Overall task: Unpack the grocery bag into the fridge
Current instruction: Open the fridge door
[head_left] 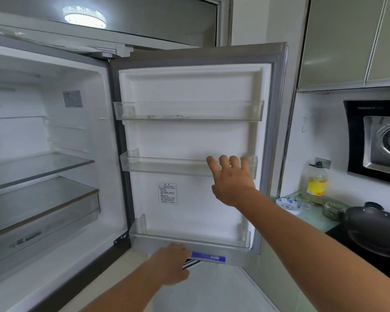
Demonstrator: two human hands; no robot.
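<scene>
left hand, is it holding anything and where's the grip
The left hand grips one end of a flat blue-labelled package at the bottom door bin. The right hand holds nothing, fingers spread at the middle door bin.

Both arms are stretched forward, the right hand (231, 180) raised with fingers spread, the left hand (170, 263) held lower, fingers curled.

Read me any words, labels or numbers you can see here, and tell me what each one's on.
None reads clearly.
Warning sticker on the fridge door: too small.
Grey sticker inside the fridge: blurred.
Yellow label on the oil bottle: blurred.
Blue package in left hand: illegible.
</scene>
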